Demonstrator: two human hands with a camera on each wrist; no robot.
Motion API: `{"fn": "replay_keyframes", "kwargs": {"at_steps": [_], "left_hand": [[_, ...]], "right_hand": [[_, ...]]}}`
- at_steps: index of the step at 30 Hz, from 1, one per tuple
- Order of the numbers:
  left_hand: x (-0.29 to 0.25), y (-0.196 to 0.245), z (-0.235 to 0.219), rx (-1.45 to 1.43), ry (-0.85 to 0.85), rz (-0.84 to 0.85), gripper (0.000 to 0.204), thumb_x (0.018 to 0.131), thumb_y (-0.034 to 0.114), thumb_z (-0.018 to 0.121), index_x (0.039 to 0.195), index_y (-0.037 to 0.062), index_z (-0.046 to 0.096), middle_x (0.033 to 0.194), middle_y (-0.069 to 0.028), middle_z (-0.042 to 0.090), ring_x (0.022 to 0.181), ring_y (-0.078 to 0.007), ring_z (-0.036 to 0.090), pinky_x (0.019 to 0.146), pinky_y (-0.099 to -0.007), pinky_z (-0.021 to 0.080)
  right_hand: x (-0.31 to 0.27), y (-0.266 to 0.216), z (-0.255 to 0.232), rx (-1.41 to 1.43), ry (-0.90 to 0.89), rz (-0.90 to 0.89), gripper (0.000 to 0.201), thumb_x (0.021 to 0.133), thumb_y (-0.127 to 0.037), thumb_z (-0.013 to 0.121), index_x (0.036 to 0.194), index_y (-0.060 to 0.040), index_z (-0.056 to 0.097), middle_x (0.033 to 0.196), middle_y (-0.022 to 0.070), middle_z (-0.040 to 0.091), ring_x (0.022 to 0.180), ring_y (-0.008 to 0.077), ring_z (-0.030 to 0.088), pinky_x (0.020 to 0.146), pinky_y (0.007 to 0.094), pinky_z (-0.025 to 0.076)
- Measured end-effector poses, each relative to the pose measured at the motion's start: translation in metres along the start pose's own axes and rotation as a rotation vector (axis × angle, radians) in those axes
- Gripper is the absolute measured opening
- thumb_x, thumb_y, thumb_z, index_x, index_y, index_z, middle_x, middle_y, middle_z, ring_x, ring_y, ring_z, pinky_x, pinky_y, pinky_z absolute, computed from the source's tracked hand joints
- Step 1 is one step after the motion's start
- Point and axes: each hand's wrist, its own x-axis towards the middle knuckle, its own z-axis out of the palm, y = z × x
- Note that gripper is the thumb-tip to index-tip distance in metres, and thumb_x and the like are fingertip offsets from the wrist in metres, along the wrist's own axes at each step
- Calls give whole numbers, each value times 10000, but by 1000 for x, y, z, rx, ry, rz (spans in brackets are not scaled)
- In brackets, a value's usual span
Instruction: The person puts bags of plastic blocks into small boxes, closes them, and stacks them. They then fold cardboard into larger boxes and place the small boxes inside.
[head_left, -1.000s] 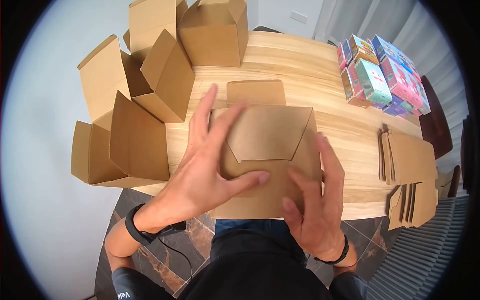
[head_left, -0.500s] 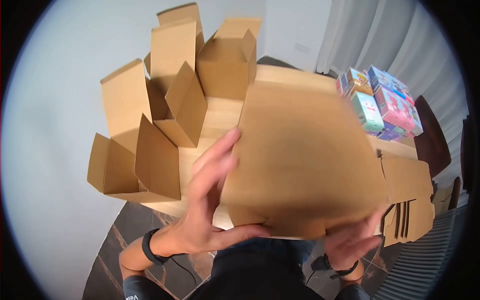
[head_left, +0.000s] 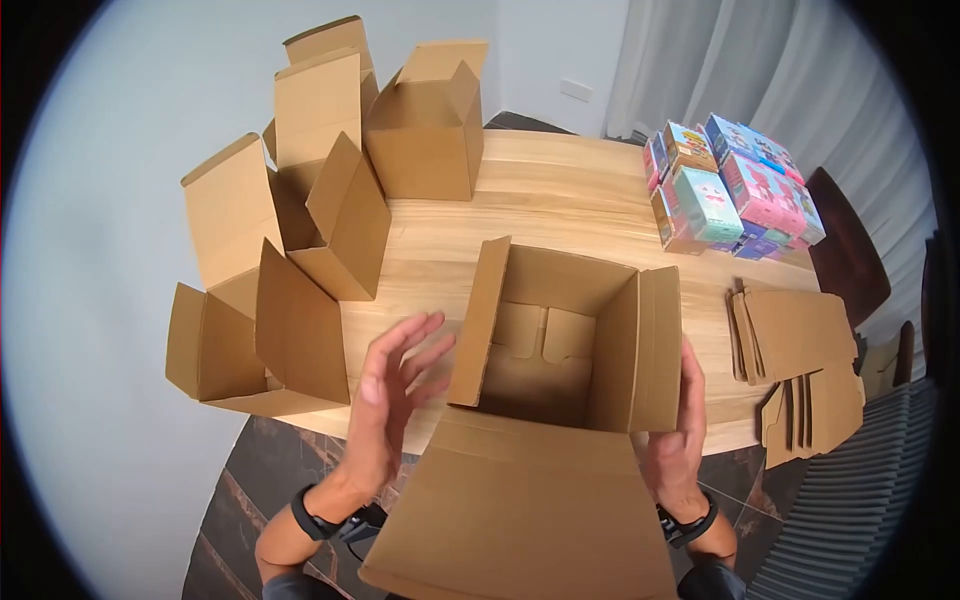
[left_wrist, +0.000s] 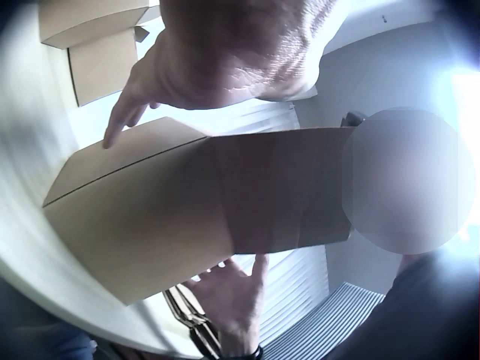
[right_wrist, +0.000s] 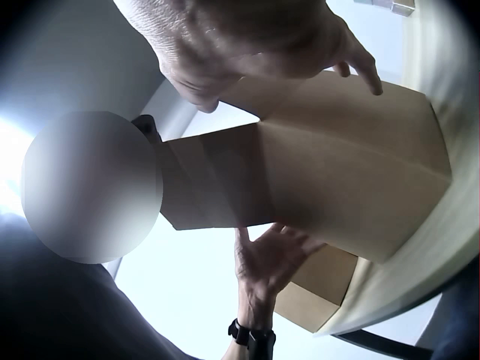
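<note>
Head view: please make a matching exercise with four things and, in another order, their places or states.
Things
1. Nearest box
2. Small printed boxes
3. Folded cardboard
4. Curtain

Places or states
A. light grey, hanging in folds
B. between the left hand and the right hand
C. flat, at the near right side of the table
D. pink, blue and green, stacked together

Pairs: 1-B, 2-D, 3-C, 4-A

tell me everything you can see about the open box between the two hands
The box looks like plain brown cardboard, unprinted on the faces in view. It is open at the top, with nothing inside but folded panels at the bottom. Its long lid flap extends toward the person; two side flaps fold outward. It appears upright near the table's edge, the left hand and right hand alongside; contact is unclear.
</note>
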Motion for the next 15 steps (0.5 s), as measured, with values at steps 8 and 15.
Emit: {"fn": "replay_keyframes", "kwargs": {"at_steps": [8, 15], "left_hand": [[24, 69, 22, 514, -58, -107, 1036, 909, 405, 786, 1659, 80, 148, 1604, -256, 380, 1403, -452, 479, 1100, -524, 444], [60, 98, 3, 811, -236, -113, 467, 1051, 152, 586, 1493, 29, 498, 1093, -109, 716, 945, -193, 674, 847, -336, 565]], "right_hand": [[6, -27, -14, -418, -232, 431, 547, 1001, -111, 548, 1456, 117, 346, 1005, 131, 589, 821, 222, 530, 823, 367, 482], [7, -72, -52, -425, -213, -61, 492, 969, -316, 596, 1302, 42, 651, 1290, 226, 672, 1019, 301, 712, 945, 419, 533]]}}
